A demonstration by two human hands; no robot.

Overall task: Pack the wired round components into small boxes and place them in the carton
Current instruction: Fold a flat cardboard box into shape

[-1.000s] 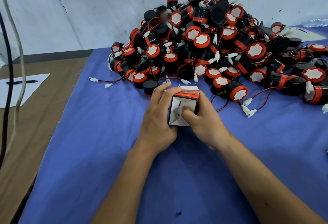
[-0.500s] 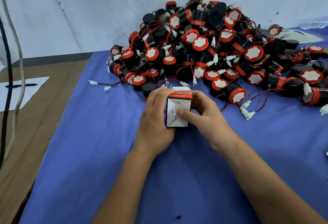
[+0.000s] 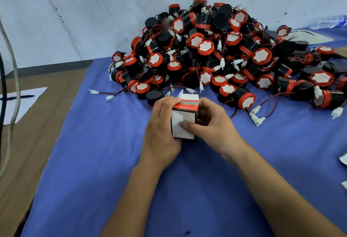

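A: While both hands clamp the small box (image 3: 183, 119) over the blue worktop (image 3: 116, 171), what could spoil this?

B: The near end flap looks only folded, not locked. The left hand (image 3: 163, 127) wraps the box's left side with curled fingers over the red top edge; the right hand (image 3: 210, 124) grips the right side, its thumb pressing the white flap face. If that thumb eases too soon, the flap could spring open and whatever is inside could slide out toward the person.

A: And the far end?

B: A white flap (image 3: 189, 96) stands up there, apparently untucked, so a hard squeeze could buckle the card.

A: Which way does the box lie?

B: It looks nearly cubic, so no clear long axis; the white end faces the person, the red band is uppermost.

A: Beyond it?

B: The pile of wired round components (image 3: 216, 54), just behind the hands, has loose leads that could snag. No carton is in view.
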